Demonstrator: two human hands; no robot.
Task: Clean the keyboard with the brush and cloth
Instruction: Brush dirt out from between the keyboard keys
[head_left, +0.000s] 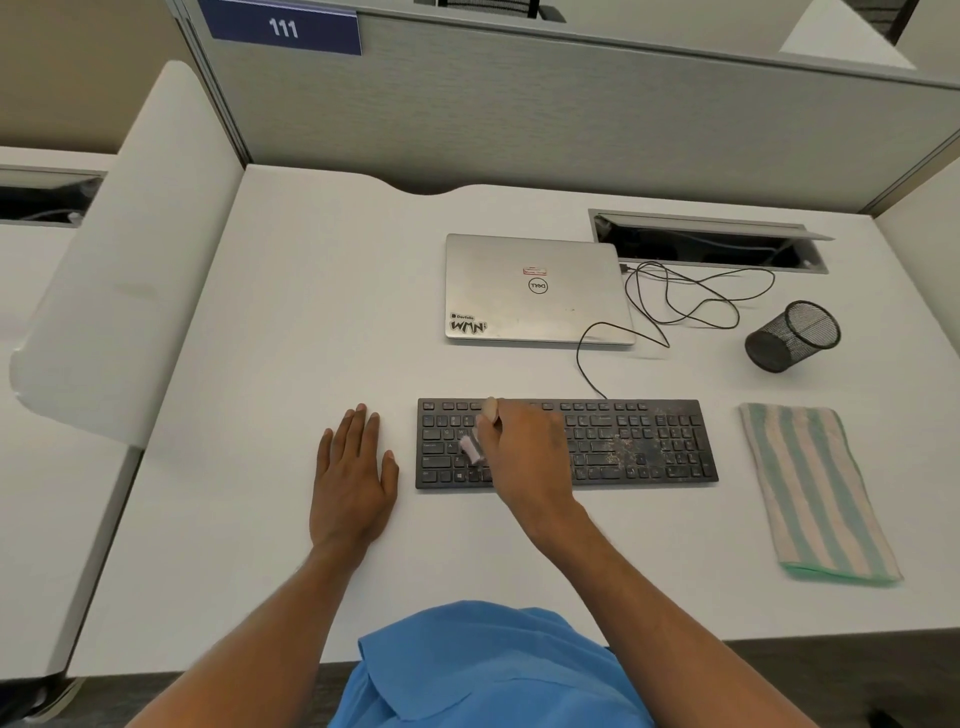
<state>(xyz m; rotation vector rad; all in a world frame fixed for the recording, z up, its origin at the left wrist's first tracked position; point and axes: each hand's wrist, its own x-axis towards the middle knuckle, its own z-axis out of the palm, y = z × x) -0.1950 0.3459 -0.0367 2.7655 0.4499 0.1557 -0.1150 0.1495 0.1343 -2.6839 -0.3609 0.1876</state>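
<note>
- The keyboard (644, 447) lies on the table (311, 312), its right half speckled with dust;
- our right hand (524, 452) grips the brush (471, 448), bristles on the left keys; brushing is, we judge, the step in hand;
- our left hand (353, 478) rests flat, fingers straight, beside the keyboard;
- next we should sweep rightward toward the dust; the folded cloth (815, 488) lies untouched at the right

The keyboard (644, 447) is lying on the desk (311, 312), the laptop (535, 288) sitting behind it, the cloth (815, 488) lying to its right, the pen cup (792, 335) behind the cloth.
</note>
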